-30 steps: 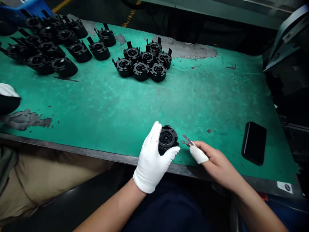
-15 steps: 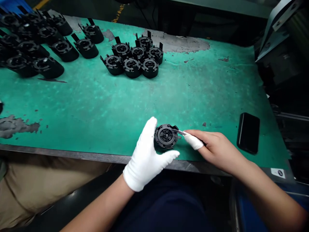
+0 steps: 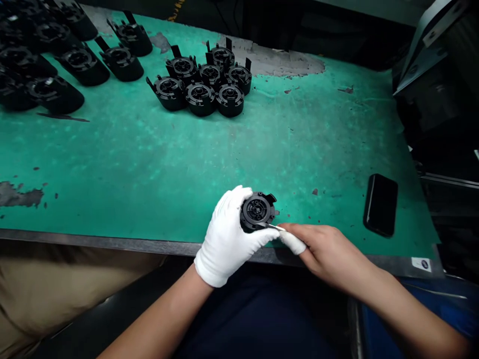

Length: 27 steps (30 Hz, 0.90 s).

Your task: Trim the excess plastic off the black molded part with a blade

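Note:
A round black plastic part [image 3: 257,209] with a ringed top sits near the front edge of the green table. My left hand [image 3: 228,234], in a white glove, is wrapped round its left and near sides. My right hand [image 3: 322,249], bare but for a white cover on the thumb, grips a thin knife-like tool with a pale metal blade [image 3: 275,227]. The blade's tip meets the near rim of the part, close to my left thumb. Most of the tool's handle is hidden inside my right hand.
Several similar black cylindrical parts [image 3: 202,97] stand grouped at the table's middle back, with more [image 3: 56,94] at the far left. A black phone [image 3: 380,204] lies at right on the green mat [image 3: 299,149]. Another person's leg [image 3: 75,284] shows at lower left.
My right hand has brought the blade from the part's upper right rim down to its near rim. My left fingers and thumb have closed in around the part.

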Motion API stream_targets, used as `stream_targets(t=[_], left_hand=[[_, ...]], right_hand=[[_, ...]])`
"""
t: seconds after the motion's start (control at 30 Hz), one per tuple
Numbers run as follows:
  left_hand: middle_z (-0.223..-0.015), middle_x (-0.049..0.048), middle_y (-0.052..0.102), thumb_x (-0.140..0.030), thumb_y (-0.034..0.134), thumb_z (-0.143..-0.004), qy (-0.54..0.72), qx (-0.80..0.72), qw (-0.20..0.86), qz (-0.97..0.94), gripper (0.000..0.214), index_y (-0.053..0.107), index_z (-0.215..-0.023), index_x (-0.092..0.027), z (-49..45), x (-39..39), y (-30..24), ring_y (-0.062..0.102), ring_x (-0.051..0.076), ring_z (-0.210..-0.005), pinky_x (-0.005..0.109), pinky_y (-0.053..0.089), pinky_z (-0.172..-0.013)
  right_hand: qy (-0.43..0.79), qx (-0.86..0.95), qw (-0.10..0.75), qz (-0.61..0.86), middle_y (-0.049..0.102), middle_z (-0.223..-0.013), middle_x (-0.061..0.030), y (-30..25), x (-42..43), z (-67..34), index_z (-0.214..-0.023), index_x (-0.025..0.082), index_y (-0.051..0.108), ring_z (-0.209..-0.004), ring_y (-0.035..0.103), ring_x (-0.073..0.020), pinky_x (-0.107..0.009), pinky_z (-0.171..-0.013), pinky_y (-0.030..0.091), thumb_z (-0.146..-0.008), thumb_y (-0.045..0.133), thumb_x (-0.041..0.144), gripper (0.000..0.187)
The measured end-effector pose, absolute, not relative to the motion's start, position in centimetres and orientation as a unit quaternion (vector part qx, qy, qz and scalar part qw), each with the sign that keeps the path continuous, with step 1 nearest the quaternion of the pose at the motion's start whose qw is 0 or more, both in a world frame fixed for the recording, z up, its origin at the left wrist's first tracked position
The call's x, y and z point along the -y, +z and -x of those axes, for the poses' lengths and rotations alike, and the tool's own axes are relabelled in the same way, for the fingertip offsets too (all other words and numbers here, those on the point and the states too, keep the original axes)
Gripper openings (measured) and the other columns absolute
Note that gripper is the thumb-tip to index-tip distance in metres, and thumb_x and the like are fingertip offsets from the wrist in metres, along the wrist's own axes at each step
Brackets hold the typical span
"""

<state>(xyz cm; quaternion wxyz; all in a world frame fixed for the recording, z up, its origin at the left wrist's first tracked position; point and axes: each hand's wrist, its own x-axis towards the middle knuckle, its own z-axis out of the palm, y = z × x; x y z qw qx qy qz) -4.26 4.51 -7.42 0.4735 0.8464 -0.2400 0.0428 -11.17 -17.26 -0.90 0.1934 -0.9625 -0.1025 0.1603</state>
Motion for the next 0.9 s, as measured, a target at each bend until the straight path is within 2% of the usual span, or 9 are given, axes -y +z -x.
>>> stream_targets(t=[0.1,0.23,0.4,0.53,0.63,0.7,0.8,0.9], left_hand=[[-0.136,0.0126,0.056,-0.06,0.08,-0.071,0.049,0.242,0.484,-0.84,0.079,0.045,-0.132,-0.024,4.3,-4.3,-7.4,0.054,0.033,-0.13,0.052,0.043,-0.112],[-0.13,0.0112,0.058,-0.057,0.079,-0.073,0.054,0.239,0.496,-0.833,0.072,0.047,-0.128,-0.023,4.4,-4.0,-7.1,0.057,0.031,-0.125,0.049,0.046,-0.109],[-0.12,0.0089,0.062,-0.056,0.081,-0.072,0.027,0.221,0.515,-0.827,0.068,0.051,-0.123,-0.022,4.5,-3.8,-6.5,0.063,0.027,-0.113,0.045,0.051,-0.103],[-0.115,0.008,0.064,-0.055,0.08,-0.074,0.021,0.213,0.52,-0.827,0.062,0.053,-0.119,-0.022,4.3,-3.6,-6.5,0.065,0.027,-0.108,0.046,0.052,-0.101],[-0.12,0.0092,0.062,-0.056,0.083,-0.069,0.06,0.208,0.512,-0.831,0.066,0.053,-0.116,-0.023,4.4,-3.5,-6.9,0.063,0.028,-0.113,0.046,0.051,-0.102],[-0.126,0.0113,0.059,-0.054,0.083,-0.07,0.09,0.19,0.513,-0.832,0.064,0.052,-0.116,-0.022,5.2,-3.5,-7.2,0.06,0.03,-0.121,0.047,0.049,-0.106],[-0.142,0.0155,0.05,-0.044,0.075,-0.082,0.091,0.162,0.498,-0.847,0.064,0.044,-0.133,-0.02,8.0,-3.9,-7.2,0.049,0.03,-0.135,0.05,0.042,-0.114],[-0.159,0.0177,0.032,-0.036,0.066,-0.089,0.039,0.173,0.436,-0.882,0.078,0.024,-0.152,-0.018,11.4,-4.7,-6.8,0.033,0.031,-0.148,0.051,0.035,-0.12]], right_hand=[[0.104,0.079,0.215,0.968,0.069,-0.13,-0.0044,-1.2,16.8,11.8,-0.131,0.024,0.062,-0.112,0.068,-0.0233,-0.036,-0.092,0.055,-0.097,0.044,0.023,0.038],[0.095,0.048,0.146,0.983,0.069,-0.129,-0.0087,-1.5,15.7,12.1,-0.133,0.023,0.059,-0.11,0.069,-0.0273,-0.042,-0.095,0.053,-0.098,0.042,0.023,0.039],[0.155,0.035,0.176,0.972,0.074,-0.115,-0.0095,-1.3,14.6,11.9,-0.132,0.02,0.059,-0.099,0.071,-0.0267,-0.037,-0.085,0.054,-0.096,0.041,0.018,0.04],[0.189,0.038,0.215,0.957,0.076,-0.104,-0.0064,-0.1,15.0,11.4,-0.121,0.021,0.064,-0.092,0.072,-0.0243,-0.031,-0.078,0.051,-0.092,0.042,0.013,0.037],[0.176,0.04,0.29,0.94,0.075,-0.106,-0.0038,-0.1,14.8,11.5,-0.12,0.024,0.065,-0.093,0.071,-0.0219,-0.029,-0.078,0.05,-0.093,0.045,0.015,0.035],[0.121,0.019,0.368,0.922,0.073,-0.115,-0.0042,-1.1,14.0,11.6,-0.127,0.025,0.062,-0.102,0.069,-0.0208,-0.028,-0.085,0.05,-0.095,0.045,0.017,0.037],[0.021,-0.047,0.449,0.892,0.072,-0.114,-0.0058,-3.2,12.3,10.8,-0.134,0.023,0.057,-0.097,0.068,-0.0201,-0.029,-0.084,0.052,-0.099,0.044,0.027,0.037],[-0.034,-0.083,0.455,0.886,0.073,-0.097,-0.0031,-3.9,12.2,9.2,-0.13,0.023,0.061,-0.084,0.068,-0.0188,-0.028,-0.074,0.052,-0.101,0.044,0.035,0.036]])
